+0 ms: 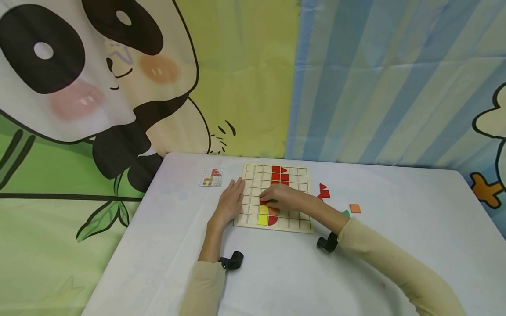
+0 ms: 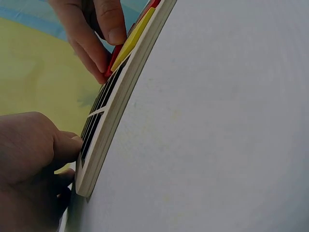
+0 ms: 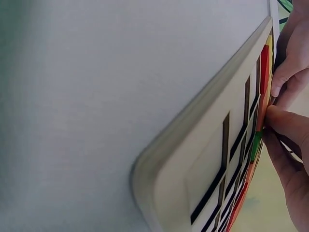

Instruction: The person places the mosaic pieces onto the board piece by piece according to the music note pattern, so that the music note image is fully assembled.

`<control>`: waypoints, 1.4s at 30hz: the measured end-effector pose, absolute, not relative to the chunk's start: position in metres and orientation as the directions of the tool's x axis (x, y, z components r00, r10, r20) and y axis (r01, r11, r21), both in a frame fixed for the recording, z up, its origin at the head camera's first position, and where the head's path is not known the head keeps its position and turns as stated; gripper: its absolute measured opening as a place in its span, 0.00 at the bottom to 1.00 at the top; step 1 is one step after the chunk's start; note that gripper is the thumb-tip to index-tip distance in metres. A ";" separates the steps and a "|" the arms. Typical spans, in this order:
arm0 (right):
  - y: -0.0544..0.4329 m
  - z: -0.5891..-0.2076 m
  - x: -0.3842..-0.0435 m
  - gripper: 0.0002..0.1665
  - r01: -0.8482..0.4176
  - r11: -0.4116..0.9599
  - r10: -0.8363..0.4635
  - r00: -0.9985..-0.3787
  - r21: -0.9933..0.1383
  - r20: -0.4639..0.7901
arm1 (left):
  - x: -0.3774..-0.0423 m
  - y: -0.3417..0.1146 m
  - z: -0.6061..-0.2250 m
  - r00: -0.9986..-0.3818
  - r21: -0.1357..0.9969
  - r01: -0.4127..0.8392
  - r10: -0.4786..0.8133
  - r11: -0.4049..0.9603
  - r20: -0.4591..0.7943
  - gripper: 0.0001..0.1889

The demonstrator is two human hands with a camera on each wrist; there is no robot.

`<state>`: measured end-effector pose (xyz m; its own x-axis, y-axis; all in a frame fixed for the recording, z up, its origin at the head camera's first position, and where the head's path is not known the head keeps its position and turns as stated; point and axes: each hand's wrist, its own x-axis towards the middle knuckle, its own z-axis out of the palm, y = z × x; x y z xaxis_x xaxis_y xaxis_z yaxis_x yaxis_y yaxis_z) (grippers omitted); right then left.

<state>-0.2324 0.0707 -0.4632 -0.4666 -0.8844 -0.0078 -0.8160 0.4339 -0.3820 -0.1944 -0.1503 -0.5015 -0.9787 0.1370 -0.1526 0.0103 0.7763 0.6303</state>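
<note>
A wooden grid board [image 1: 292, 223] lies on the table with coloured pieces in its squares. My left hand [image 1: 230, 202] rests along its left edge, fingers fairly straight; its thumb [image 2: 71, 144] touches the frame. Over the board's middle, my right hand [image 1: 282, 197] pinches a dark red piece [image 2: 114, 59] at the square above two yellow squares [image 1: 262, 215]; the piece's shape is mostly hidden by the fingers. A green piece [image 3: 256, 145] shows beneath that hand. Red pieces [image 1: 276, 169] line the upper column, and a rounded red piece [image 1: 272, 220] sits near the bottom, below an orange one [image 1: 273, 211].
Left of the board lies a small pattern card [image 1: 211, 177]. To the right are loose red pieces [image 1: 324, 193], an orange square [image 1: 355, 208] and a green piece [image 1: 346, 213] partly behind the right forearm. Black cameras [image 1: 232, 260] are worn on both wrists. A printed curtain hangs behind the table.
</note>
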 end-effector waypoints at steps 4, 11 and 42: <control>0.072 -0.465 -0.233 0.14 -0.854 0.380 -0.908 -0.418 -0.356 0.033 | -0.195 -0.150 -0.502 -0.979 0.632 0.011 0.138 0.775 -0.152 0.28; 0.076 -0.464 -0.226 0.12 -0.877 0.381 -0.903 -0.421 -0.294 0.085 | -0.195 -0.148 -0.503 -0.979 0.630 0.017 0.143 0.777 -0.149 0.28; 0.239 -0.474 -0.138 0.25 -0.753 0.622 -0.672 -0.654 -0.212 0.348 | -0.193 -0.149 -0.500 -0.980 0.631 -0.001 0.126 0.776 -0.156 0.28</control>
